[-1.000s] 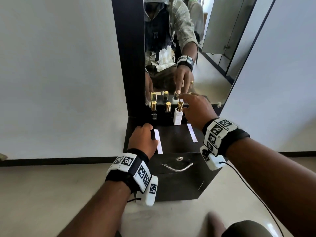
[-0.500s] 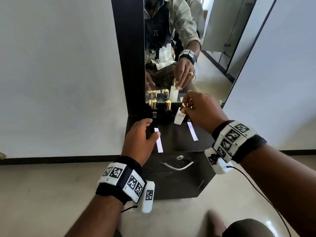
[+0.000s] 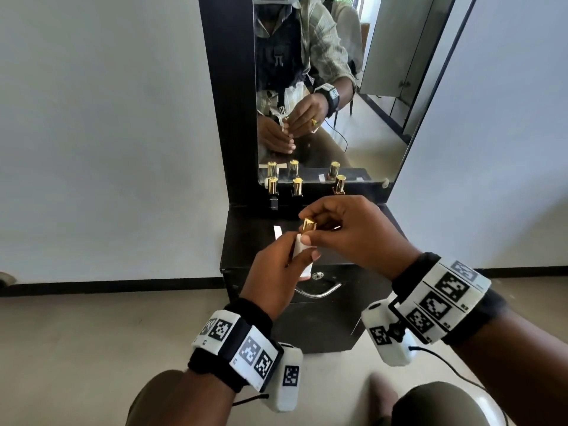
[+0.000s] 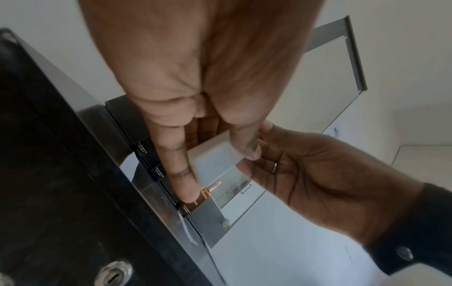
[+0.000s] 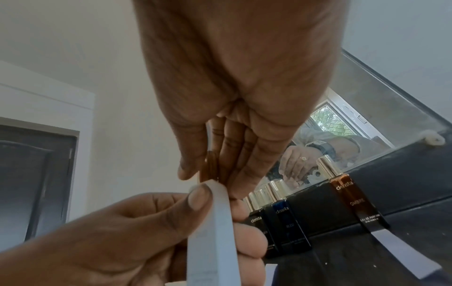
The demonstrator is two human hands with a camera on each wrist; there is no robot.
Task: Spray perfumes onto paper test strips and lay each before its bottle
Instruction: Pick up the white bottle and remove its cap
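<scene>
In the head view I hold a white perfume bottle above the black cabinet top. My left hand grips its white body. My right hand pinches its gold cap between thumb and fingers; the cap sits on the bottle. One white paper strip lies on the cabinet top beside my hands. A second strip lies before the amber bottle. Both hands hide the top's middle in the head view.
Three gold-capped bottles stand in a row at the mirror's foot: a black one, a dark one and the amber one. The mirror rises behind them. A drawer handle sits below the front edge.
My right hand lifted the white bottle out of the row and brought it toward me. My left hand left the paper strip and took hold of the bottle's body.
</scene>
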